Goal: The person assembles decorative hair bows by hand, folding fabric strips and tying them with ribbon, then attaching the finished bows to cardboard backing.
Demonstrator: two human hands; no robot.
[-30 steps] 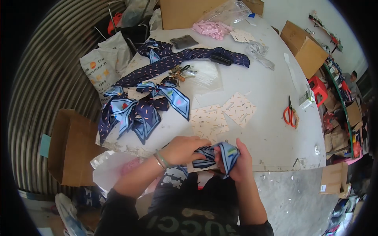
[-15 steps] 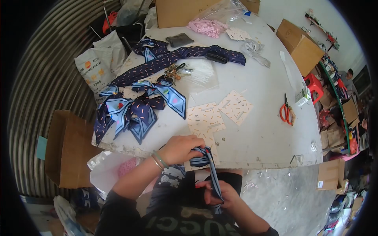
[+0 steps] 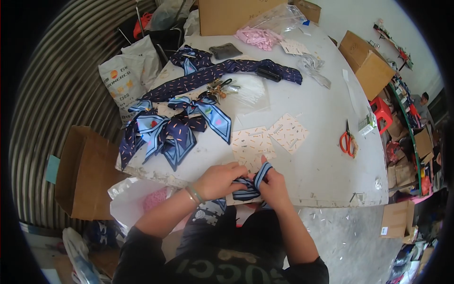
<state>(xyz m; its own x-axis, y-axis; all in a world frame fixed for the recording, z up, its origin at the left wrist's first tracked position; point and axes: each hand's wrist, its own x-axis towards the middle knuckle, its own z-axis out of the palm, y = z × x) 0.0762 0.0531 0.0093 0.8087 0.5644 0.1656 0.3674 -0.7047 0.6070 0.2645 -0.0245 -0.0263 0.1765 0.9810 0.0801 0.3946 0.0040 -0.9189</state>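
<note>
- At the near edge of the table (image 3: 326,182), left hand (image 3: 218,181) pinched the striped scarf (image 3: 245,194), bunched against a card (image 3: 232,201).
- Right hand (image 3: 276,190), just beside, grasped the scarf's folded band.
- Good handling, as judged: left grip firm, pleats flat, right drawing evenly lest the card bend.
</note>
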